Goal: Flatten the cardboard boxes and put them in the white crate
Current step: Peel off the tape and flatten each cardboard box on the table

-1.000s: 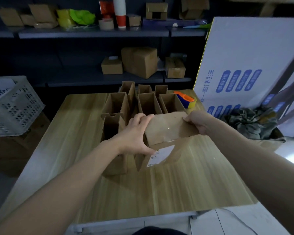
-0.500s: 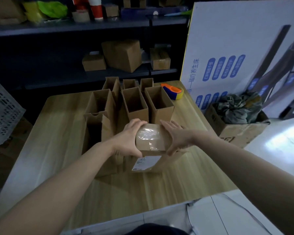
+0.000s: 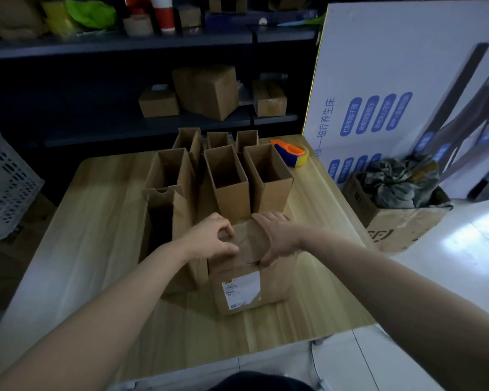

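A small cardboard box (image 3: 246, 289) with a white shipping label on its near side stands on the wooden table (image 3: 82, 235). Both hands are on its taped top. My left hand (image 3: 212, 238) has its fingers curled and picks at the top's left part. My right hand (image 3: 277, 235) lies over the right part, its thumb hooked at the near edge of the flap. Several open upright cardboard boxes (image 3: 227, 182) stand in rows behind and to the left. The white crate (image 3: 3, 184) sits off the table at the far left.
An orange and blue tape dispenser (image 3: 291, 153) lies at the table's far right. A brown box of crumpled cloth (image 3: 398, 210) stands on the floor to the right, before a large white printed carton (image 3: 407, 88). Dark shelves (image 3: 141, 119) with more boxes run behind the table.
The box's flap, raised a second ago, now lies down on the top. Both hands have come together on the taped top, and my left fingers have curled at the tape.
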### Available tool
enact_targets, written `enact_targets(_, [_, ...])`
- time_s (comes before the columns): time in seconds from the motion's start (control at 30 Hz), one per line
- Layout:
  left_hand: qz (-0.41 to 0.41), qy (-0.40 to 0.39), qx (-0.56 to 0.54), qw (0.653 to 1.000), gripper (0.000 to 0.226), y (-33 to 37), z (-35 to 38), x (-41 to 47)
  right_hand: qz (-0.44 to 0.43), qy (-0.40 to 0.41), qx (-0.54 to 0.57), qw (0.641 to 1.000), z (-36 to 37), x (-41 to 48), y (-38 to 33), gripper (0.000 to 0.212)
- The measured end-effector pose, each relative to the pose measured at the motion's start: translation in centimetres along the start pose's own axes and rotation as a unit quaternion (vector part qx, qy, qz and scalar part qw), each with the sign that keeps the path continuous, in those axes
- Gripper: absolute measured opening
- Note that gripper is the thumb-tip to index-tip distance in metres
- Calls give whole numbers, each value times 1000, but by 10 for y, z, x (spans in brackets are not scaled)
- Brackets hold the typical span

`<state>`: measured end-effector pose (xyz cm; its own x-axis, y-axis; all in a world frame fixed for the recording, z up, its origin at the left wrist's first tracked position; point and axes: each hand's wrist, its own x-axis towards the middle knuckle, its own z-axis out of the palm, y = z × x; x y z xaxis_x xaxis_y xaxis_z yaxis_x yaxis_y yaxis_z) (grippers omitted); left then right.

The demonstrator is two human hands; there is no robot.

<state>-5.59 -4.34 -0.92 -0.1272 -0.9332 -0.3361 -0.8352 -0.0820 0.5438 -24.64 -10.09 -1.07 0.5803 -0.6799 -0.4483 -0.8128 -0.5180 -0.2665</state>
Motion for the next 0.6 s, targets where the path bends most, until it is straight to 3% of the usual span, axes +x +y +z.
enact_targets(0.17, [56, 74, 47, 995, 20, 3, 10, 0, -8, 2, -20, 1000, 0, 2, -5, 125])
enact_targets(0.6, [51, 113, 185, 975, 14, 28, 21, 8, -5, 12, -40, 999, 1, 2, -9, 127])
